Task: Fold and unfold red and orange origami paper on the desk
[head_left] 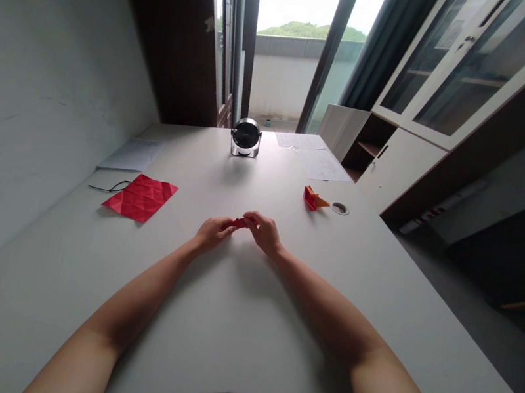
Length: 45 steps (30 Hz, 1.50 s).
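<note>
Between my two hands is a small piece of folded red paper (240,223), mostly covered by the fingers. My left hand (212,232) pinches its left end. My right hand (263,231) grips the other end, with the fingers curled over the top. Off to the left lies a creased sheet of red paper (141,198), opened out on the white table (244,313). A folded paper figure (314,199) in red and orange sits to the right of my hands.
A round black device on a silver stand (246,138) stands at the table's far side. Printed sheets (320,160) lie at the back right, with more papers (132,154) by the left wall. A black cord (109,189) touches the red sheet. A round grommet (339,209) is set at right.
</note>
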Each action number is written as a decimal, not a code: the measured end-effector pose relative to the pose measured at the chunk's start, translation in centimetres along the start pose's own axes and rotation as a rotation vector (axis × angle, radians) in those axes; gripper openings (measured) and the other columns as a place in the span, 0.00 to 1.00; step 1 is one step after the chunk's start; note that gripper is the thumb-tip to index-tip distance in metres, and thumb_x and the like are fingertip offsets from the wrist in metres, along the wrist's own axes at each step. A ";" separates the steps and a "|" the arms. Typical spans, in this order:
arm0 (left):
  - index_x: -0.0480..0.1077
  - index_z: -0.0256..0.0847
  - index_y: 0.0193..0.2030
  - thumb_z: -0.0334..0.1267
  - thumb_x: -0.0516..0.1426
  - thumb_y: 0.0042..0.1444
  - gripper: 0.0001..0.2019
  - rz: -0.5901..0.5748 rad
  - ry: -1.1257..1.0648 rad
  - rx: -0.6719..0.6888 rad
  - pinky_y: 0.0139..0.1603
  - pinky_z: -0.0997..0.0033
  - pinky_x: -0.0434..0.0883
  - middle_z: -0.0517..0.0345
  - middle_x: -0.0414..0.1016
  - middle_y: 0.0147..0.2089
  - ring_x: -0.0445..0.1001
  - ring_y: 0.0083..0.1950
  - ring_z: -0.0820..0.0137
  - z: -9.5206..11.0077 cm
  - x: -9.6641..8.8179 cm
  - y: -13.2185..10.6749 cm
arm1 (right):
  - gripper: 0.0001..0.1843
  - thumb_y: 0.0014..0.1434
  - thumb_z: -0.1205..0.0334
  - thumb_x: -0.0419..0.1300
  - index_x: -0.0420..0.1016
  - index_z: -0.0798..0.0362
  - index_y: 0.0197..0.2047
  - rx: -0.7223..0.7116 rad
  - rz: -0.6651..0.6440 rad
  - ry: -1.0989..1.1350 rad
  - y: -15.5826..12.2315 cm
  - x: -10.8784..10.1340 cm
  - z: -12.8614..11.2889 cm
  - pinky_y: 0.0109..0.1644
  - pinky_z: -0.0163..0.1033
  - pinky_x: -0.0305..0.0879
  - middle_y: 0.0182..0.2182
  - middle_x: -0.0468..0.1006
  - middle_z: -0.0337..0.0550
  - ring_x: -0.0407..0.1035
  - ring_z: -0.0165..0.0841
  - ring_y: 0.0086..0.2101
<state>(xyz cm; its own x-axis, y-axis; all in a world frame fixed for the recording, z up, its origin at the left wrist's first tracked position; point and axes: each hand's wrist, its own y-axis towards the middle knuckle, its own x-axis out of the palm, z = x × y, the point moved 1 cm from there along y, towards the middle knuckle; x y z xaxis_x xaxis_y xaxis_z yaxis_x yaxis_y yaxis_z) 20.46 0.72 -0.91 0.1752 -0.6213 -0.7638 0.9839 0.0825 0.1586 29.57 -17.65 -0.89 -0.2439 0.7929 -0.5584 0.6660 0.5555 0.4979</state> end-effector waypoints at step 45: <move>0.75 0.44 0.46 0.45 0.47 0.71 0.16 0.165 0.386 0.232 0.45 0.69 0.64 0.52 0.79 0.42 0.74 0.42 0.66 0.7 -1.1 -0.6 | 0.09 0.69 0.60 0.56 0.74 0.50 0.37 -0.193 -0.170 -0.345 0.1 0.3 1.0 0.40 0.37 0.60 0.33 0.77 0.43 0.66 0.35 0.38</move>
<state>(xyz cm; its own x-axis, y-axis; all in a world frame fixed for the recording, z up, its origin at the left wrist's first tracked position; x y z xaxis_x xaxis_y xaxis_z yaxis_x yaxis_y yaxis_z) 19.67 0.82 0.23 0.3722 -0.2764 -0.8860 0.9155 -0.0476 0.3994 30.23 -17.62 -1.69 -0.0673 0.5742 -0.8159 0.4849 0.7335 0.4762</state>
